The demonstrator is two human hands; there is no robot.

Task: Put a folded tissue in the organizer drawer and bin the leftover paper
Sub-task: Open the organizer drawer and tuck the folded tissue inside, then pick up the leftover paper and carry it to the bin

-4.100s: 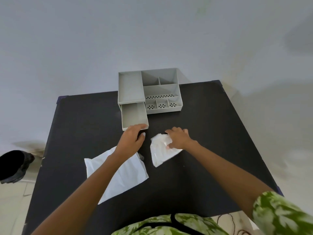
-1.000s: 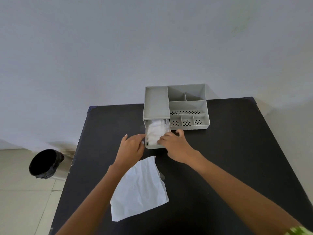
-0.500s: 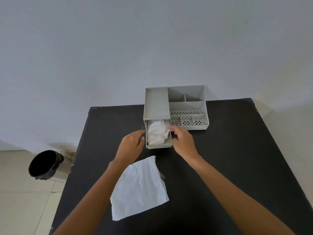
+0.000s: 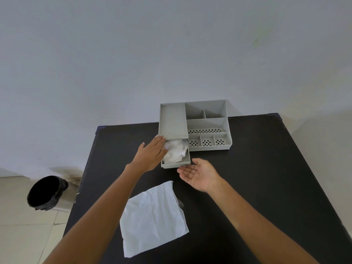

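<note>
A grey plastic organizer (image 4: 173,121) stands at the far edge of the black table (image 4: 266,168). Its drawer (image 4: 176,164) is pulled partly out at the front left, and a folded white tissue (image 4: 176,152) lies inside it. My left hand (image 4: 152,154) rests flat against the drawer's left side, fingers spread, fingertips touching the tissue. My right hand (image 4: 200,173) hovers palm up just in front of the drawer, fingers apart and empty. A crumpled sheet of white paper (image 4: 153,218) lies flat on the table nearer to me, between my forearms.
A round bin lined with a black bag (image 4: 45,192) stands on the tiled floor to the left of the table. A pale wall rises right behind the organizer. The organizer's right half has several small open compartments (image 4: 207,142).
My right hand has left the drawer's right side and turned palm up in front of it. My left hand has slid forward onto the drawer's left edge. The tissue stays in the drawer.
</note>
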